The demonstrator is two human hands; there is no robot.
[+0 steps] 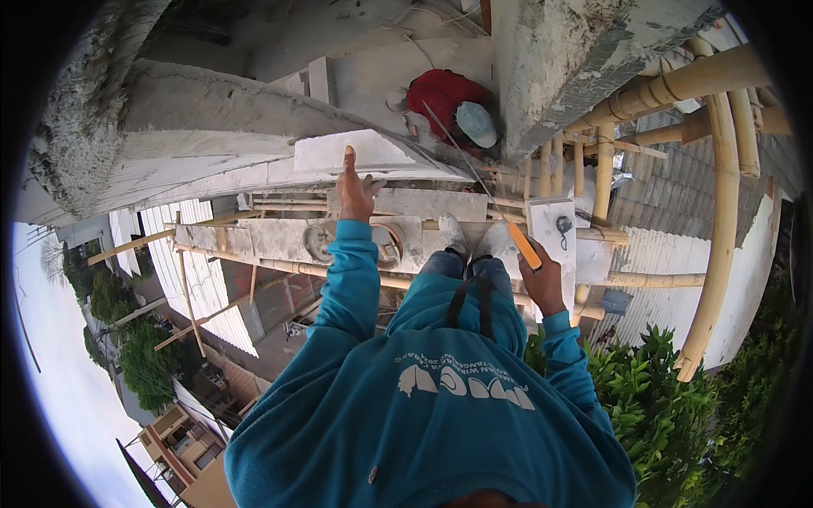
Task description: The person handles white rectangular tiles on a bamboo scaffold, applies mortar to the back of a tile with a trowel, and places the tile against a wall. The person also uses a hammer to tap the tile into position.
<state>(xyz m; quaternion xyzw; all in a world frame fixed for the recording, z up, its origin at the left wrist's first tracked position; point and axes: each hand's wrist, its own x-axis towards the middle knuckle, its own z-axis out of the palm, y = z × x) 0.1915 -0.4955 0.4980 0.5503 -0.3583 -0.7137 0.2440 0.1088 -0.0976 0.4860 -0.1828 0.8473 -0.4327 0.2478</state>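
My left hand (356,191) grips the near edge of a pale, white block (385,154) at the wall's top, its thumb pointing up against the block's face. The other fingers curl along the lower edge, partly hidden. To the right, my right hand (542,282) is wrapped round the orange handle of a handsaw (520,241). The saw's long thin blade slants away up and left, past the block's right end. Its tip lies in line with the co-worker beyond, and I cannot tell its distance from them.
A co-worker in a red top and pale cap (476,124) crouches beyond the wall. My shoes (453,233) stand on scaffold planks beside two round buckets (318,243). A small black object (563,224) rests on a pale block (550,210). Bamboo poles (720,212) rise at right; rooftops lie far below.
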